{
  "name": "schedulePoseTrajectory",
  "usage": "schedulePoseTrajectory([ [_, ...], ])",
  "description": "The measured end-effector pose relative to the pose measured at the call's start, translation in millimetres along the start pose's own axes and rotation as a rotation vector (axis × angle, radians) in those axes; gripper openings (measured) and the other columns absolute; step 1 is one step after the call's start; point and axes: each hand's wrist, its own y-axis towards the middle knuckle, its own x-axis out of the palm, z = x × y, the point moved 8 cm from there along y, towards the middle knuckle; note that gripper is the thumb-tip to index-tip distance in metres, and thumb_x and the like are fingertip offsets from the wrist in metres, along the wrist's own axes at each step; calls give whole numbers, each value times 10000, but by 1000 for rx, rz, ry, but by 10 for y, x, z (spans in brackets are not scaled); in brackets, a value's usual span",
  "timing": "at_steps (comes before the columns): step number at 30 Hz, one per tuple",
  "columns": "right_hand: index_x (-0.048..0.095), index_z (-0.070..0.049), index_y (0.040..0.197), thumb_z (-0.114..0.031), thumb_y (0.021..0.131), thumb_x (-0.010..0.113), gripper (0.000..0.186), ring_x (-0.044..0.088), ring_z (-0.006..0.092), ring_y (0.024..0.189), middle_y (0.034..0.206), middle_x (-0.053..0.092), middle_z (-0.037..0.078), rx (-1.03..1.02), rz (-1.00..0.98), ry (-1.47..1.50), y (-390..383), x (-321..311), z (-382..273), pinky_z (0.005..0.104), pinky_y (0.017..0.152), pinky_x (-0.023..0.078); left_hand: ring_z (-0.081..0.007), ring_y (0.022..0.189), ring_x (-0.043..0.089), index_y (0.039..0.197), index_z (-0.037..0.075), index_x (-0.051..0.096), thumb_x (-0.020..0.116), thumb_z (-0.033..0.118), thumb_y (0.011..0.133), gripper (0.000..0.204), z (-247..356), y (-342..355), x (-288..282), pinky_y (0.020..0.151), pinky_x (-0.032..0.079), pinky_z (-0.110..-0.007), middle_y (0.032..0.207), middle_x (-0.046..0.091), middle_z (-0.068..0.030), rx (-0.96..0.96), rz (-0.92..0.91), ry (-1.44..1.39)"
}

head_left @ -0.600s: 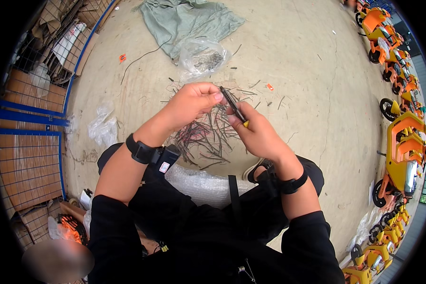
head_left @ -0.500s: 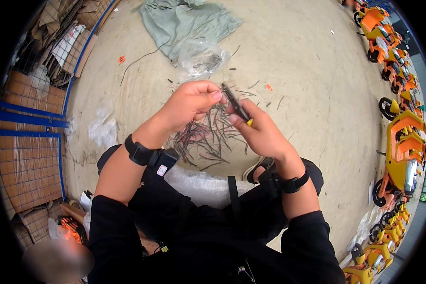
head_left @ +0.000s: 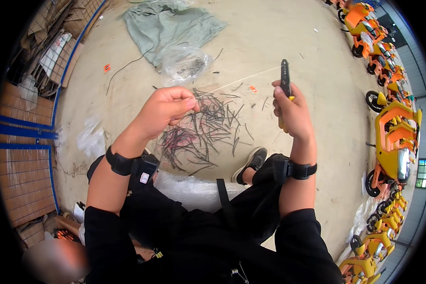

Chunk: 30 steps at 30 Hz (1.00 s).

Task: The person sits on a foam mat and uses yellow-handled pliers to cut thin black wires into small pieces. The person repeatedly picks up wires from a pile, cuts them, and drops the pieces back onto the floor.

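Observation:
My left hand (head_left: 173, 105) is closed in a pinch on one end of a thin pale strand (head_left: 241, 79), stretched taut up and rightward to the jaws of a black tool with yellow handles (head_left: 285, 75). My right hand (head_left: 291, 109) grips this tool upright, its tip pointing away from me. Below and between my hands lies a loose pile of several short dark wire pieces (head_left: 208, 142) with some thin reddish bits among them. A clear plastic bag (head_left: 182, 64) with dark bits in it lies beyond the pile.
A green sheet (head_left: 156, 23) lies crumpled ahead. A blue mesh cage (head_left: 26, 180) holding cardboard stands left, beside crumpled plastic (head_left: 90, 137). A row of yellow-orange wheeled vehicles (head_left: 393, 137) lines the right. Bubble wrap (head_left: 189, 189) lies beneath my legs, near my shoe (head_left: 251, 163).
My right hand has moved right and slightly away from me with the tool, now more upright. My left hand has shifted slightly left and down. The pale strand now stretches across the gap between them.

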Motion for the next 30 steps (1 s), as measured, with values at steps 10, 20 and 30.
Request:
schedulePoseTrajectory([
  [10,570,-60,1068,-210,965,562,182,379,27,525,656,445,-58,-1,65,-75,37,-161,8,211,450,310,-17,469,308,906,-1,595,578,108,933,113,59,-43,-83,424,224,-201,697,544,6,-23,63,-19],
  [20,517,-46,1203,-229,982,526,287,535,118,730,938,535,38,14,436,155,174,-1052,128,304,626,512,-13,474,286,970,14,586,546,155,956,148,92,-110,-757,423,226,-201,592,389,64,102,382,-90],
  [30,467,-9,1321,-307,1000,503,440,569,159,1010,1146,589,95,184,-561,68,-479,1225,216,303,852,454,-81,706,423,1418,-41,372,421,92,962,478,88,77,-149,628,378,-225,925,608,-99,56,23,-169],
])
